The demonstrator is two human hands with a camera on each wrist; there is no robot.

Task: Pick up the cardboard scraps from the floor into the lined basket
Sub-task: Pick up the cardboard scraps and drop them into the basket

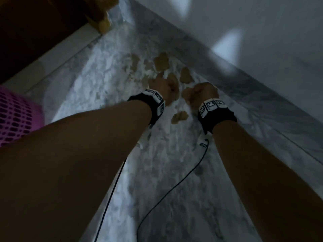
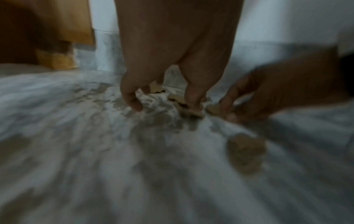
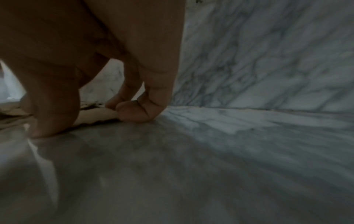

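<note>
Fingers (image 3: 134, 112) curled on scrap (image 3: 95, 116), floor-level

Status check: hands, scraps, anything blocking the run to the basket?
Left hand down among cardboard scraps, grip unclear. Right hand pinching a scrap on the marble floor. Pink basket far left; cable trailing.

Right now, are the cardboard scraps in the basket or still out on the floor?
Out. Several cardboard scraps lie on the marble floor around both hands; the pink basket stands apart, its inside unseen.
</note>
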